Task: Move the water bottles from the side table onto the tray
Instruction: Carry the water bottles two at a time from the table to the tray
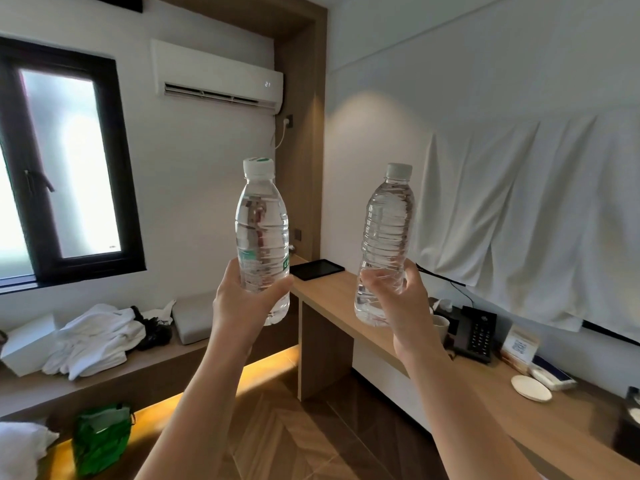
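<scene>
Our left grip [249, 301] clasps one upright bottle [262, 223], our right grip [401, 306] the other bottle [386, 230], the dark tray [317, 269] lying on the counter [329, 294] mid-frame between them, nearer the left.

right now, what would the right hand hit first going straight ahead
Probably the white wall above the desk; nothing shows between it and the right hand, though depth is unclear.

Desk [332, 296] open btwn tray [317, 269] & mug [440, 324]; phone [476, 336], dish [531, 387] crowd rt side.
</scene>
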